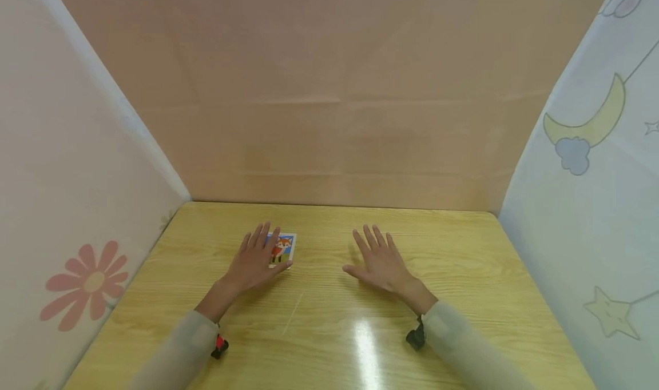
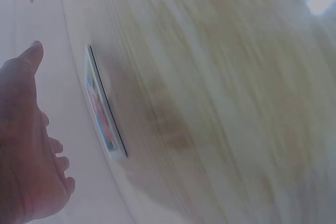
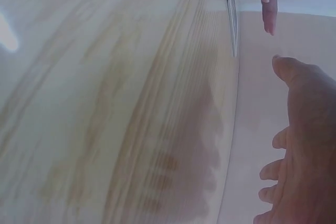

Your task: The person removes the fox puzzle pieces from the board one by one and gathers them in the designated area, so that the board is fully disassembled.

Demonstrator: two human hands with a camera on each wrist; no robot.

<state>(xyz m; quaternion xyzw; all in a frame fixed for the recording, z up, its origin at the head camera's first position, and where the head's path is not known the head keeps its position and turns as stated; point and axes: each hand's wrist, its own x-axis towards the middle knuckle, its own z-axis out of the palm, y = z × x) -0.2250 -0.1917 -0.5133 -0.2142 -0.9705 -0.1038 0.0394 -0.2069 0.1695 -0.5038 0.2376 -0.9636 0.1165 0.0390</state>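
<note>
A small flat picture panel [image 1: 285, 246] with a white border and a cartoon fox lies on the wooden table, left of centre. My left hand [image 1: 253, 264] is held over its left side, palm down with fingers straight, and hides part of the picture. Seen edge-on in the left wrist view, the panel [image 2: 101, 106] is thin and the hand [image 2: 23, 145] is apart from it. To the right, my right hand [image 1: 382, 266] is spread above the bare tabletop, holding nothing; its shadow falls on the wood in the right wrist view.
The wooden table [image 1: 448, 253] ends at a plain peach backdrop [image 1: 340, 121]. Pale side walls stand left [image 1: 92, 150] and right [image 1: 582, 230], printed with a flower, a moon and a star. Light glares off the table's front middle.
</note>
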